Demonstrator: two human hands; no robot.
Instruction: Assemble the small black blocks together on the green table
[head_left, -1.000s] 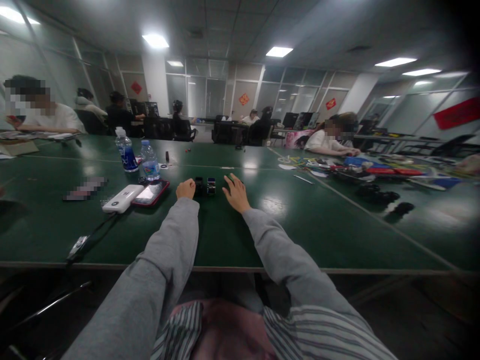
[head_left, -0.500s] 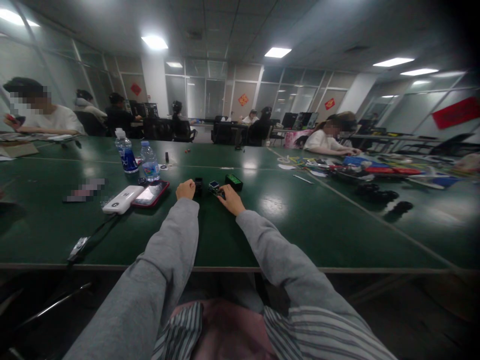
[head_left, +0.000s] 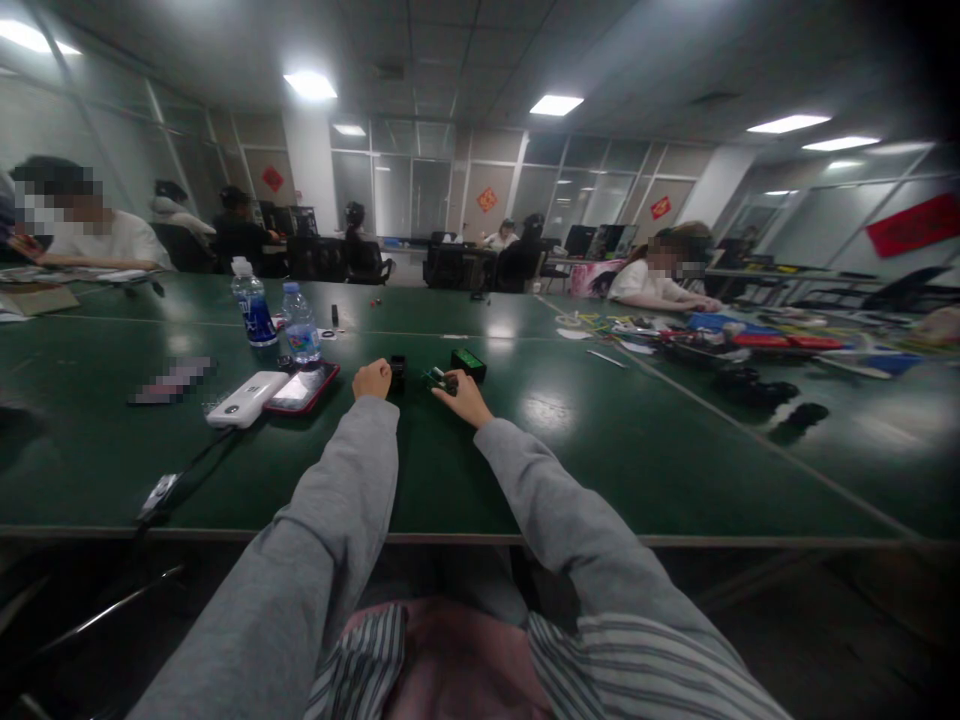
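Note:
My left hand (head_left: 371, 381) is closed in a loose fist, with its fingertips against a small black boxy object (head_left: 398, 371) on the green table. My right hand (head_left: 466, 400) pinches a small green circuit board (head_left: 433, 378) between thumb and fingers, a little to the right of that black object. A pale piece shows on the board's upper side; its other details are too small to make out. Just behind my right hand sits a small black box (head_left: 468, 363) with a bright green top or inside.
To the left lie a white power bank (head_left: 246, 400) with a cable and a red-edged phone (head_left: 304, 388). Two bottles (head_left: 301, 330) stand behind them. A co-worker (head_left: 660, 275) sits at the right behind wires and tools; a pen (head_left: 606, 358) lies nearer.
My right hand has turned the small board, so its square screen-like face no longer shows and its green side does. My left hand has stayed in place.

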